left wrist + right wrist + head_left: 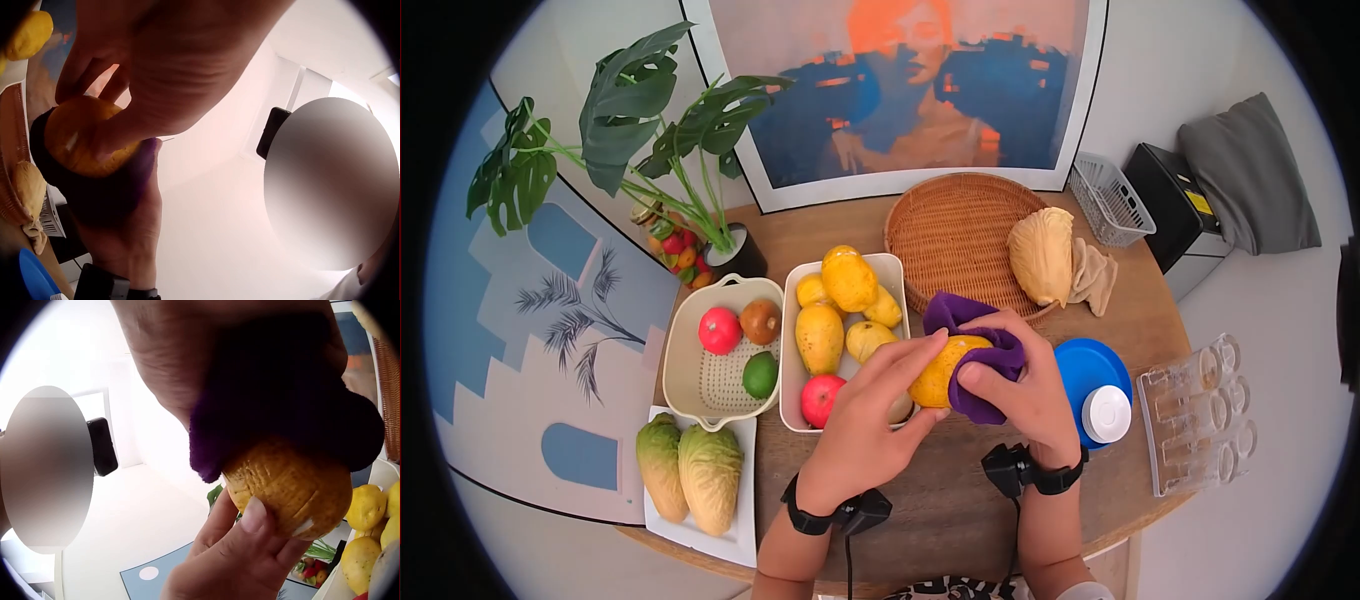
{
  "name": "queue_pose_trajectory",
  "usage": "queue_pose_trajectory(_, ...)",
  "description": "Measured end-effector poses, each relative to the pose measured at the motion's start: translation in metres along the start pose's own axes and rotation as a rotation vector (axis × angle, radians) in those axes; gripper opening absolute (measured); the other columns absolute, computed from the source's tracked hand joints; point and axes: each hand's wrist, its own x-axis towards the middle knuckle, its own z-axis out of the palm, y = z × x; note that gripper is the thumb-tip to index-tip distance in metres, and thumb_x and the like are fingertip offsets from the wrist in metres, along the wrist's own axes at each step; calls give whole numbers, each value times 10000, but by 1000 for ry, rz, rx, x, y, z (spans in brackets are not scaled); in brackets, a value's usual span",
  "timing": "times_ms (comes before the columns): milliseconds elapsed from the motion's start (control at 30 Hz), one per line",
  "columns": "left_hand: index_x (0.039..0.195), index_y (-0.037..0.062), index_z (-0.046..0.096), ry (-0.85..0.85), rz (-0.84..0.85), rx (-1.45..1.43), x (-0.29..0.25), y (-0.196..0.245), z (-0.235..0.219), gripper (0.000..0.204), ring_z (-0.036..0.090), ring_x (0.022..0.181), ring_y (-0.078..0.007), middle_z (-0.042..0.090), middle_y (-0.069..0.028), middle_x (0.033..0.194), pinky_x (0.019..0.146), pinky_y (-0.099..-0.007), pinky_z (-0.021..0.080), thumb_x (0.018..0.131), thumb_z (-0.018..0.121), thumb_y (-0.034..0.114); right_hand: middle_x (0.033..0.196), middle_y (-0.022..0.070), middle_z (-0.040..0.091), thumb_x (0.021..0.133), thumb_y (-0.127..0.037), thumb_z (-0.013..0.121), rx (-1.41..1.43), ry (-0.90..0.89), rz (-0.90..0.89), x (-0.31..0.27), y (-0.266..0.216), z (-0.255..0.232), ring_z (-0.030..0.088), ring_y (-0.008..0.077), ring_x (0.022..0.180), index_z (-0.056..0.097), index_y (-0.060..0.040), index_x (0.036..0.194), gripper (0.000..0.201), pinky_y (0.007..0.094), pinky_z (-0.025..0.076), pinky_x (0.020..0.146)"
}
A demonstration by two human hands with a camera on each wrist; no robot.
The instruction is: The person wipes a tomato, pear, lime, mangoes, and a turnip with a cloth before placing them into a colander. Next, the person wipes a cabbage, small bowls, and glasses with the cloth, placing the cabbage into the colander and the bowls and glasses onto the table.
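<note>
Between both hands, above the table, is a yellow mango-like fruit (941,372) with brown specks. My left hand (868,428) grips its left end, thumb below and fingers over the top. A purple cloth (992,383) wraps the other end, and my right hand (1037,392) holds the fruit through it, thumb pressing the cloth. In the right wrist view, the left thumb lies on the bare, wrinkled skin of the fruit (294,487). The left wrist view shows the cloth (94,194) dark around the fruit's lower side.
A white basket (788,270) of yellow fruits and a pink one stands behind the left hand. Left of it are a cream colander (675,385) and cabbages (708,480) on a white tray. A wicker tray (950,235), blue plate (1072,362), white lidded jar (1106,414) and glass rack (1165,440) stand rightward.
</note>
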Motion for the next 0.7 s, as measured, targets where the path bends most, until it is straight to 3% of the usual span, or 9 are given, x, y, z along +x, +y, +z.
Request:
queue_pose_trajectory(67, 1377, 47, 516, -1, 7, 3, 0, 2, 0, 699, 560, 1186, -280, 573, -155, 1264, 1012, -355, 439, 726, 749, -52, 925, 33, 598, 882, -182, 694, 4, 7, -8, 1, 3, -1, 561, 102, 886, 649, 4, 987, 218, 251, 456, 794)
queue_pose_trajectory(133, 1374, 42, 519, 4, 13, 7, 0, 1, -1, 698, 569, 1172, -286, 595, -161, 1242, 996, -352, 441, 723, 753, -45, 896, 15, 596, 921, -188, 665, 99, 35, 110, 0, 6, -5, 553, 83, 839, 656, 7, 984, 205, 240, 456, 746)
queue_pose_trajectory(233, 1396, 60, 499, -23, 40, -14, -1, -6, 0, 705, 561, 1187, -269, 554, -149, 1301, 1015, -362, 438, 743, 747, -37, 874, -2, 592, 955, -201, 635, 150, 94, 145, -1, 2, -5, 542, 67, 803, 662, 13, 980, 217, 233, 450, 704)
queue_pose_trajectory(333, 1457, 53, 408, -26, 12, -127, 0, -11, 4, 756, 538, 1222, -259, 498, -141, 1366, 1045, -380, 419, 780, 734, -34, 919, 7, 593, 954, -199, 636, 170, 95, 101, 1, 0, -3, 550, 79, 842, 654, 13, 1068, 241, 236, 456, 764)
queue_pose_trajectory(400, 1506, 47, 303, 8, -163, -676, -2, -10, 7, 767, 563, 1175, -225, 481, -142, 1371, 967, -334, 474, 847, 690, -12, 960, 19, 597, 940, -184, 652, 192, 102, 71, 0, 1, -3, 556, 87, 873, 647, 10, 1111, 259, 241, 457, 792)
queue_pose_trajectory(467, 1519, 45, 264, 17, -175, -754, -2, -14, 4, 765, 551, 1183, -213, 456, -140, 1382, 962, -328, 481, 873, 672, 4, 1126, 75, 572, 860, -153, 728, 103, -29, 25, -1, 2, -6, 556, 150, 1028, 591, -10, 1253, 441, 279, 444, 910)
queue_pose_trajectory(500, 1531, 43, 225, 28, -181, -832, -1, -15, 2, 765, 539, 1191, -200, 432, -137, 1394, 957, -323, 487, 898, 654, 19, 1126, 75, 572, 860, -153, 728, 104, -30, 25, -1, 2, -4, 556, 150, 1028, 591, -10, 1253, 441, 279, 444, 910)
queue_pose_trajectory(600, 1535, 65, 219, 27, -253, -945, 1, -10, -4, 742, 539, 1200, -210, 448, -147, 1367, 942, -324, 498, 916, 628, 34, 1293, 149, 487, 676, -165, 862, -28, -174, -116, 1, 1, -3, 485, 271, 1227, 471, -41, 1407, 838, 349, 375, 1053)
queue_pose_trajectory(700, 1532, 91, 214, 36, -321, -1013, -1, -13, -5, 721, 537, 1209, -215, 453, -144, 1372, 933, -335, 507, 936, 619, 72, 1298, 155, 485, 607, -190, 905, -111, -190, -161, 1, -1, -1, 491, 281, 1224, 455, -39, 1419, 941, 358, 385, 1047)
